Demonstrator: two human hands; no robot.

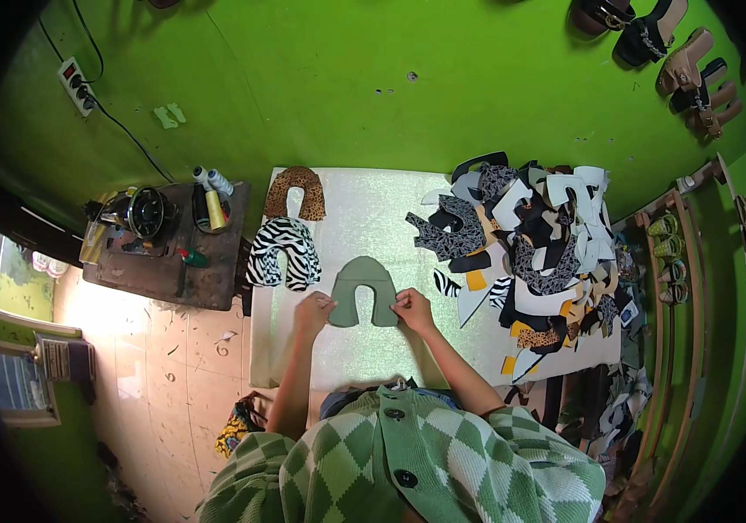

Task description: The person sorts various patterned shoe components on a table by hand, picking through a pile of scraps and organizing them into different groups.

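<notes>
On the pale shiny table top lies a grey-green U-shaped shoe upper piece (362, 272), its curved end pointing away from me. My left hand (314, 311) pinches its lower left edge between thumb and fingers. At the lower right edge, my right hand (411, 309) grips it the same way. Just beyond my left hand is a zebra-print U-shaped piece (284, 253), and behind that a leopard-print U-shaped piece (295, 193).
A large heap of cut scraps (539, 235) covers the table's right side. To the left stands a sewing machine (145, 212) on a dark table with thread cones (214, 205). Sandals (683, 61) hang on the green wall; a wooden rack (694, 288) stands at right.
</notes>
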